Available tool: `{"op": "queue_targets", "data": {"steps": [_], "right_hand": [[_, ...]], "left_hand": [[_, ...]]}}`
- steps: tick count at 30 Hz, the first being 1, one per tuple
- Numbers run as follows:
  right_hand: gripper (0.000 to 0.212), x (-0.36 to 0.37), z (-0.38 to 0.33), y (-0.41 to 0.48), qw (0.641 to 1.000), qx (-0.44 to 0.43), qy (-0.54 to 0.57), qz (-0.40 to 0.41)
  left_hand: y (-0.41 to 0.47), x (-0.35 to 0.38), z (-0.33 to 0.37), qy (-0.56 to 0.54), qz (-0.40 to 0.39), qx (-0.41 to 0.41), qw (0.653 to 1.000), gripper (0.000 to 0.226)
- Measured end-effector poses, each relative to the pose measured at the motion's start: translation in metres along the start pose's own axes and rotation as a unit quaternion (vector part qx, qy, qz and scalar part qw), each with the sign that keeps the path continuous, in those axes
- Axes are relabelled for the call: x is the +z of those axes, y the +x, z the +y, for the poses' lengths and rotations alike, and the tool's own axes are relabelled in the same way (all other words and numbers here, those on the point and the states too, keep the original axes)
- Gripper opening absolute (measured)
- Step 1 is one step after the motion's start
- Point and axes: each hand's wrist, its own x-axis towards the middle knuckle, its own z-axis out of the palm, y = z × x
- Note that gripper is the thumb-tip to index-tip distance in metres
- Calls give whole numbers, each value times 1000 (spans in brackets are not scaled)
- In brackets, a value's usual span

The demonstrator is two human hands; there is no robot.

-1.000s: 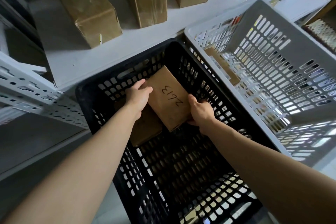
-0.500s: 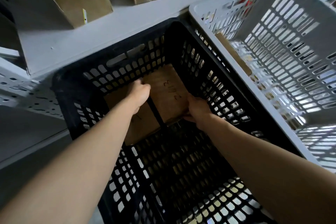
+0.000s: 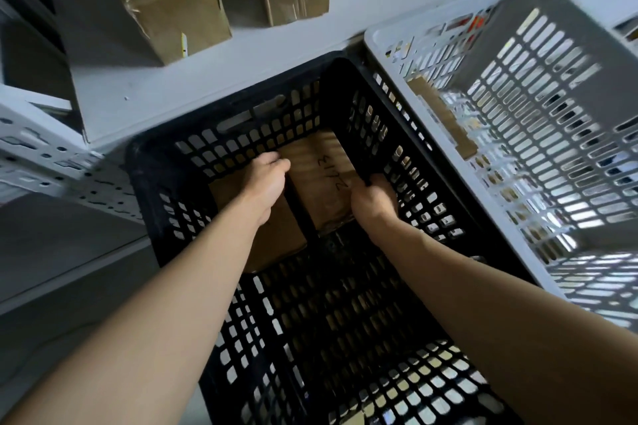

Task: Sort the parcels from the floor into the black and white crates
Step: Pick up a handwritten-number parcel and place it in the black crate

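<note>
The left hand (image 3: 267,179) and right hand (image 3: 371,198) hold a brown parcel (image 3: 321,179) low inside the black crate (image 3: 241,97).
Both forearms reach down and forward. The left fingers curl over the parcel's far left corner, and the right hand grips its near right edge. The parcel, marked 2613, sits at the crate's far end beside a second parcel (image 3: 276,245), with the white crate (image 3: 379,45) alongside.
</note>
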Motion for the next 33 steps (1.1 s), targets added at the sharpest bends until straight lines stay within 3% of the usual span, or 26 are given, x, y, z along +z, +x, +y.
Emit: {"op": "queue_targets", "data": {"steps": [3, 8, 12, 22, 29, 33], "right_hand": [[42, -12, -18, -17, 999, -35, 6, -17], [36, -21, -43, -44, 993, -107, 23, -46], [33, -32, -68, -70, 983, -169, 52, -60], [37, -92, -130, -165, 933, -326, 127, -88], [31, -144, -155, -246, 883, -406, 219, -82], [17, -162, -155, -296, 867, -419, 268, -39]], "left_hand": [[-20, -5, 7, -21, 57, -12, 998, 33], [-53, -13, 10, -86, 75, -37, 993, 13], [-78, -22, 31, -129, 91, -3, 987, 15], [-183, -47, 108, -148, 102, 185, 966, 13], [-266, -67, 156, -132, 29, 342, 930, 13], [-304, -81, 170, -108, -27, 435, 894, 31]]}}
